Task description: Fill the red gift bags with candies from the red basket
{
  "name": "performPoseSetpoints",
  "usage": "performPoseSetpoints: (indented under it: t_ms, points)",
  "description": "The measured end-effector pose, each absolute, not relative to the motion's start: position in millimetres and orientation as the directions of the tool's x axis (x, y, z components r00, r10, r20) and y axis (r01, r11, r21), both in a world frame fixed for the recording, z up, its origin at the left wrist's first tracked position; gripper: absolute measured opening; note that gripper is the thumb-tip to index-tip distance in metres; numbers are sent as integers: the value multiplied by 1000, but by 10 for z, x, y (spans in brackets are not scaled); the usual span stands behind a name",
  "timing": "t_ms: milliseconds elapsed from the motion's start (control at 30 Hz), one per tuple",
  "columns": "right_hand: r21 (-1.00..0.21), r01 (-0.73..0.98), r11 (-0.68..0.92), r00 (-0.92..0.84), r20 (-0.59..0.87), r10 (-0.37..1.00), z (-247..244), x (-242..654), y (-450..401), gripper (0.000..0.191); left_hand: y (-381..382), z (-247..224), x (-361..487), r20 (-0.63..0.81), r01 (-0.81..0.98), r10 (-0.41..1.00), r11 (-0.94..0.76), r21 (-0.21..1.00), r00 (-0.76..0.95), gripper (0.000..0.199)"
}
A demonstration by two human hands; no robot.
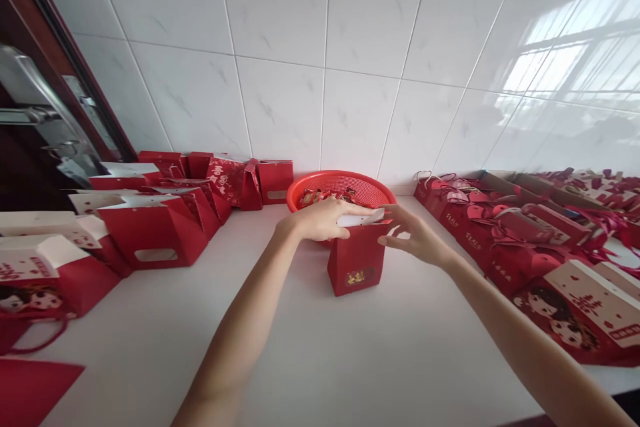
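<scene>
A red gift box [357, 257] stands upright on the counter in front of me, its white-lined top flap [360, 219] raised. Gold print shows through the small window low on its front. My left hand [320, 219] reaches over the box's upper left edge, thumb in front and fingers behind the flap. At the upper right corner, my right hand [411, 233] has its curved fingers by the flap and its thumb against the side. Both hands are closed about the box top. Right behind stands a red plastic basket [300, 190] with small wrapped sweets [313, 197] in it.
Several open red gift boxes [150, 233] line the left of the white counter [310, 360]. On the right, rows of closed red boxes [505, 247] with ribbons and handles stand close together. A tiled wall [360, 107] rises behind; a door handle [30, 115] shows at far left.
</scene>
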State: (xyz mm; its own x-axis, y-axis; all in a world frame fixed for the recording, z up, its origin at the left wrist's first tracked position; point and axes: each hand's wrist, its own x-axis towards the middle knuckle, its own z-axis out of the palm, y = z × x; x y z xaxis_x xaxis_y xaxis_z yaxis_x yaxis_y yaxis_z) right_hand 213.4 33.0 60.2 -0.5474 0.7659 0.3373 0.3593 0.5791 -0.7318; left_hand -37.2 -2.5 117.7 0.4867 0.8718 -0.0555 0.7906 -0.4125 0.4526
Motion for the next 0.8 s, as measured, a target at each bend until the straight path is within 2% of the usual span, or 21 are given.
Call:
performPoseSetpoints:
  t_ms: [100, 167, 233, 367, 433, 633, 800]
  points:
    - [-777, 286, 560, -528, 360, 769, 469, 2074, 323, 45, 46, 1090, -359, -24, 769, 865, -432, 471, 500, 81]
    - [-804, 251, 539, -474, 383, 793, 400, 2054, 324, 39, 99, 1037, -357, 1, 763, 867, -439, 475, 498, 78]
    - [-821, 237, 520, -405, 403, 821, 343, 2056, 330, 35, 139, 1002, -341, 48, 751, 869, -452, 481, 493, 63]
    - [-824, 222, 522, -336, 437, 834, 265, 2093, 329, 34, 155, 990, -267, 110, 730, 859, -486, 481, 499, 18]
    - [-834, 192, 518, -335, 441, 833, 234, 2102, 318, 38, 139, 1001, -231, 97, 723, 854, -489, 488, 512, 9]
    - [-875, 89, 476, -247, 444, 862, 69, 2036, 309, 45, 126, 1025, -182, -26, 753, 864, -423, 504, 503, 12]
    - [-850, 93, 518, -252, 483, 838, -14, 2037, 284, 40, 167, 999, -203, -70, 712, 827, -432, 554, 557, 14]
